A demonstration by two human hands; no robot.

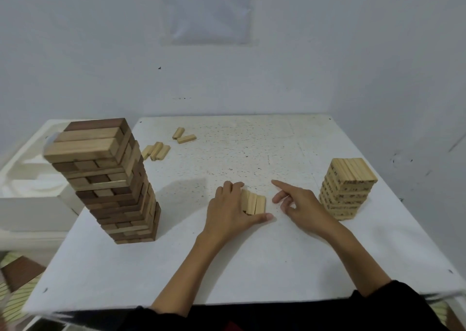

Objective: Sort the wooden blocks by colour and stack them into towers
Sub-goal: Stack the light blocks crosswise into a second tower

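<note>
A tall tower of brown and tan blocks (111,179) stands on the left of the white table (227,267). On the right stands a shorter tower of pale blocks (346,189). At the table's middle, my left hand (229,212) holds a small row of pale blocks (254,202) lying side by side, fingers at their far end and thumb at their near end. My right hand (300,204) hovers just right of them, index finger pointing out, holding nothing. Several loose pale blocks (156,151) lie at the back left, with two more (183,135) behind them.
A white moulded foam tray (30,177) sits to the left of the table, behind the tall tower. A sheet of paper (209,10) hangs on the wall behind. The wall runs close along the table's far and right edges.
</note>
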